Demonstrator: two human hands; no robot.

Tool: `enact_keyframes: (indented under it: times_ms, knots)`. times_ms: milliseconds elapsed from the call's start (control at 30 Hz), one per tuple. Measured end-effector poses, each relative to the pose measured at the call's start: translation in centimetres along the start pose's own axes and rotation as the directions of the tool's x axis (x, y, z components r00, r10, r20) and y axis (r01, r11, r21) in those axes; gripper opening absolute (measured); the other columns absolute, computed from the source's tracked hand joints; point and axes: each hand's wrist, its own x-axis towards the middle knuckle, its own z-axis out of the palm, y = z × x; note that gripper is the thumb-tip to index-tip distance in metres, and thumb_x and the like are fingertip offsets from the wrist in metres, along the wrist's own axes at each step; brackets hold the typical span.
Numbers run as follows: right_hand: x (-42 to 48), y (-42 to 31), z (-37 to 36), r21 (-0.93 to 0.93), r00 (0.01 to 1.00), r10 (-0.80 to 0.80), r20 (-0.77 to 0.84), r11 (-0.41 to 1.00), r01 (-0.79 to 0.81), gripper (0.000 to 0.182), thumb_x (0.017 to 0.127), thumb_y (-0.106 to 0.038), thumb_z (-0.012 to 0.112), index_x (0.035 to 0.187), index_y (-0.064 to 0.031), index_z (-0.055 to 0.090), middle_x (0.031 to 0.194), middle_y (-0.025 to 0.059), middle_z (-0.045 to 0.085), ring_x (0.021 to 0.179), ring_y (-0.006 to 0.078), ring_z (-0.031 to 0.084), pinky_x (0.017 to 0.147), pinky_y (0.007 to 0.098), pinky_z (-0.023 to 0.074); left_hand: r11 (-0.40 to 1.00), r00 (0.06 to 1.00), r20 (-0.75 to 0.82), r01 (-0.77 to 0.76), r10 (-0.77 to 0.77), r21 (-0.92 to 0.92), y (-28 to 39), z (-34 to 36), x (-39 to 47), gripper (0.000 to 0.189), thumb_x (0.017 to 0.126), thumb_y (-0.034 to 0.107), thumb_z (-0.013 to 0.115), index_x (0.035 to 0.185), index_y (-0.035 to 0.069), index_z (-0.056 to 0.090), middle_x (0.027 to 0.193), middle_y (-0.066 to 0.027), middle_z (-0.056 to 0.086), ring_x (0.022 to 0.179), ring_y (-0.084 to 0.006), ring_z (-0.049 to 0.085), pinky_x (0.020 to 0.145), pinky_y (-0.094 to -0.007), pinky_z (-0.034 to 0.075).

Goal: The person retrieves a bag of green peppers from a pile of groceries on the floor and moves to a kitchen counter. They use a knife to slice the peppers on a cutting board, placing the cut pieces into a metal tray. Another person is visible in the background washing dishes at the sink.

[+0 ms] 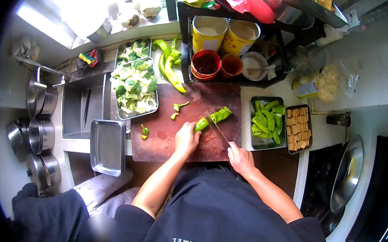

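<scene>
A long green pepper (221, 114) lies on a reddish-brown cutting board (160, 142), and my left hand (186, 139) grips its left end. My right hand (241, 156) holds a knife (220, 131) by the handle, which the fingers hide. The blade meets the pepper near its middle; whether it has gone right through, I cannot tell. Pepper stem ends (180, 106) and small trimmings lie on the board's left half. Whole green peppers (171, 70) rest at the board's far edge. To the right, a metal tray (270, 145) contains cut green pepper pieces (268, 120).
Beyond the board's left corner sit trays of broccoli (135, 88). Stacked metal trays (108, 147) stand beside a sink (82, 108). A black rack (186, 51) holds cans and jars. Tofu-like pieces (298, 127) fill another tray; a wok (348, 175) is far right. Another person (51, 217) is at left.
</scene>
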Motion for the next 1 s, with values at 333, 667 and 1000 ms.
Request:
enact_keyframes:
  times_ms: [333, 667, 1000]
  knots:
    - [-4.1, 3.8, 0.7, 0.439, 0.898, 0.429, -0.095, 0.828, -0.349, 0.052, 0.107, -0.037, 0.054, 0.138, 0.0038, 0.058, 0.09, 0.03, 0.072, 0.085, 0.0491, 0.071, 0.077, 0.0559, 0.0556, 0.986, 0.997, 0.005, -0.076, 0.078, -0.147, 3.6, 1.4, 6.5, 0.04, 0.088, 0.023, 0.076, 0.122, 0.004, 0.066, 0.126, -0.0165, 0.064, 0.117, -0.0397, 0.063, 0.099, -0.0464, 0.052]
    - [-3.7, 5.2, -1.6, 0.83, 0.833, 0.543, 0.11, 0.411, -0.377, 0.038, 0.11, -0.033, 0.056, 0.132, -0.0013, 0.054, 0.067, -0.0001, 0.052, 0.049, 0.01, 0.051, 0.041, 0.0277, 0.0452, 0.888, 0.989, 0.143, 0.044, 0.024, -0.459, 9.5, 10.2, 7.1, 0.048, 0.086, 0.024, 0.082, 0.128, 0.003, 0.071, 0.118, -0.0199, 0.072, 0.112, -0.0389, 0.068, 0.099, -0.0439, 0.053]
    - [-5.6, 10.5, -9.8, 0.701, 0.673, 0.726, -0.141, 0.554, -0.45, 0.039, 0.11, -0.044, 0.053, 0.109, -0.0058, 0.057, 0.061, 0.0025, 0.052, 0.046, 0.0153, 0.053, 0.041, 0.0338, 0.0447, 0.895, 0.929, 0.062, -0.333, 0.366, -0.295, 17.4, 11.3, 10.6, 0.051, 0.086, 0.023, 0.079, 0.132, 0.004, 0.068, 0.134, -0.02, 0.066, 0.126, -0.0406, 0.059, 0.107, -0.0468, 0.049]
